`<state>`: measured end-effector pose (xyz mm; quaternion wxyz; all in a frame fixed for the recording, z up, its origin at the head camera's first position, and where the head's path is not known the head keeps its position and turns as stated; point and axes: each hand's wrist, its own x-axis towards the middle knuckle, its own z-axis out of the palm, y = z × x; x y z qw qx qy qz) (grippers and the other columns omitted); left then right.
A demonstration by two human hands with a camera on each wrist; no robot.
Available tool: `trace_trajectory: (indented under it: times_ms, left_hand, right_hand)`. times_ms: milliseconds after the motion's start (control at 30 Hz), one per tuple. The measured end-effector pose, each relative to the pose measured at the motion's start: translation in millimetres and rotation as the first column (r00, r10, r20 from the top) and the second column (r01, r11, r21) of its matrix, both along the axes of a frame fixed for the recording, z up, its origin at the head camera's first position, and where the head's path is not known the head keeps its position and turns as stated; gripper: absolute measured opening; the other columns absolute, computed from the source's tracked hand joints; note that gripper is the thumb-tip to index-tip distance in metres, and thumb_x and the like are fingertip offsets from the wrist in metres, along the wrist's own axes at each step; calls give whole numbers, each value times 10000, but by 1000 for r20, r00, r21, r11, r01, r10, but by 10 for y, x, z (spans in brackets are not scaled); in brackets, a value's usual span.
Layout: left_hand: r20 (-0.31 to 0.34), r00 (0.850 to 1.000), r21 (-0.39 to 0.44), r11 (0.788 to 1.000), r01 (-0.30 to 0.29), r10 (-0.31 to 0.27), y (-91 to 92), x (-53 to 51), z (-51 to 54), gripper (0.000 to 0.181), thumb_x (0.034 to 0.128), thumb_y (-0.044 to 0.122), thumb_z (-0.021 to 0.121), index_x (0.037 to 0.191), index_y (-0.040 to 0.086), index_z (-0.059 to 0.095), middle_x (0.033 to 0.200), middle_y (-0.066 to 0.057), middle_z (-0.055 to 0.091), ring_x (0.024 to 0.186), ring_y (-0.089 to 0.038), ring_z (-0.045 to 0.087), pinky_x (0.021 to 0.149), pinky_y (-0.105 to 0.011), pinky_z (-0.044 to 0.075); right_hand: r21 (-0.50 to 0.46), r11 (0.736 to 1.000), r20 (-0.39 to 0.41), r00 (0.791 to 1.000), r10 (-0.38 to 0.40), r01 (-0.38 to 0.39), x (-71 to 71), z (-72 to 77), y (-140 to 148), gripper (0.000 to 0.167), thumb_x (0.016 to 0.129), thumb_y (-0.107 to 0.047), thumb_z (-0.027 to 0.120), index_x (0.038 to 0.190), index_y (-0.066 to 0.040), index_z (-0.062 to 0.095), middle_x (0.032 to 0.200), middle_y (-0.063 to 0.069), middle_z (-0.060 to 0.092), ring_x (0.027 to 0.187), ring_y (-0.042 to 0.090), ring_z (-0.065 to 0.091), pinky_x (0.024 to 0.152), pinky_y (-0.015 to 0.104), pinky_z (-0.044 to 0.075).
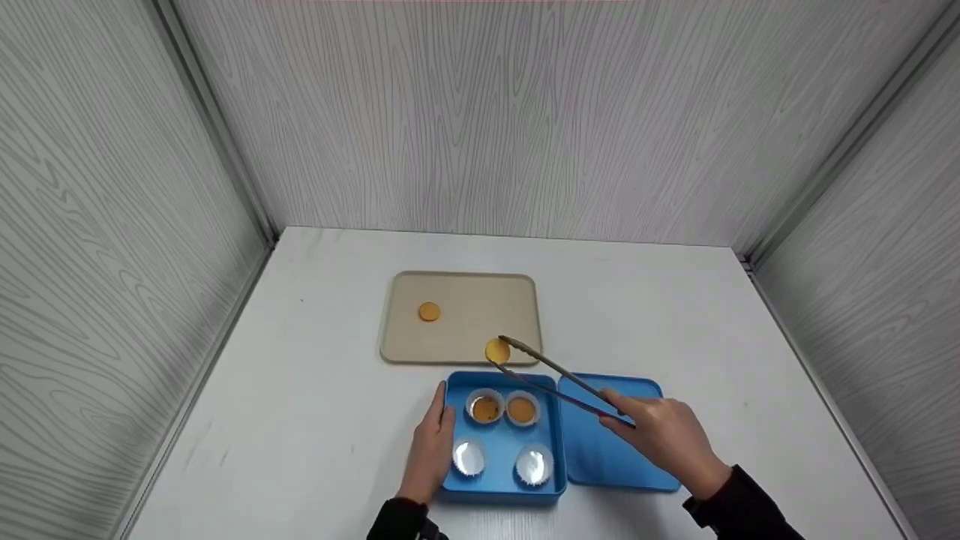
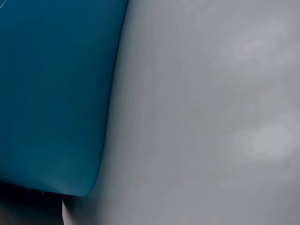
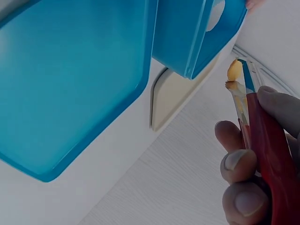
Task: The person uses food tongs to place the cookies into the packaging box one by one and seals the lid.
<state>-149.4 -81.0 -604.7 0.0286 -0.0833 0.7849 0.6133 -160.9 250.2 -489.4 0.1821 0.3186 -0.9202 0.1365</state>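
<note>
My right hand (image 1: 660, 435) grips a pair of metal tongs (image 1: 559, 367) with a red handle (image 3: 267, 150). Between the tong tips is a round yellow, cookie-like disc (image 1: 497, 350), held above the near edge of the beige tray (image 1: 465, 288). My left hand (image 1: 430, 454) rests along the left wall of an open blue box (image 1: 499, 435), its fingers fairly straight. Inside the box stand two paper cups with orange discs (image 1: 485, 409) in them, at the back. Two shiny foil-like cups (image 1: 534, 465) with nothing visible inside are at the front.
Another orange disc (image 1: 429, 311) lies on the left part of the beige tray. A flat blue lid (image 1: 615, 457) lies against the right side of the box, beneath my right hand. Grey wood-grain panels (image 1: 480, 120) enclose the white table (image 1: 300, 390) at the back and sides.
</note>
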Motion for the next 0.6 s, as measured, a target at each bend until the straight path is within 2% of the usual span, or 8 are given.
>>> trace_trajectory:
  times_ms: [200,433,600]
  left_hand:
    - [8,1000,4,1000,6,-6,-1,-13,0,564,1129,289,336,1645,110,197,1694,-91,226,1564,-294,193,1265,-514,198]
    - [1,1000,3,1000,8,-8,-3,-5,-4,565,1128,285,339,1645,105,197,1691,-92,232,1562,-291,196,1266,-513,197]
    - [-32,999,4,1000,-1,1,-6,12,-6,559,1126,268,355,1638,89,219,1681,-111,258,1554,-307,216,1261,-521,206]
  right_hand:
    - [37,999,-18,1000,-10,11,149,57,88,398,777,-213,896,1146,-132,772,741,-50,748,578,54,665,500,173,498]
    - [35,999,-40,999,4,-2,291,95,184,427,740,-208,915,1139,-131,784,744,-63,754,577,18,660,491,155,497]
    - [11,999,-82,996,34,-34,384,94,262,451,694,-191,936,1118,-136,792,751,-98,752,579,-27,637,475,134,468]
